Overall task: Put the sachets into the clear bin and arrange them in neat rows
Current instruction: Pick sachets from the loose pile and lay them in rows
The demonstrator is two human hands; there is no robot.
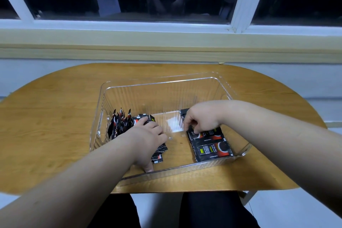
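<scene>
A clear ribbed bin (pixel 166 87) stands in the middle of the wooden table. Inside it, at the left, several black sachets stand on edge in a row (pixel 120 124). My left hand (pixel 148 140) lies over a loose stack of sachets beside that row, fingers curled round them. At the right of the bin, more black sachets (pixel 211 148) lie flat and overlapping. My right hand (pixel 201 118) reaches down onto their far end, its fingertips curled and pinching a sachet's edge.
The oval wooden table (pixel 55 116) ends just in front of the bin. A window sill (pixel 166 42) and dark window run along the far side. A bare patch of bin floor (pixel 175 135) lies between the two groups. My dark-clad legs show below.
</scene>
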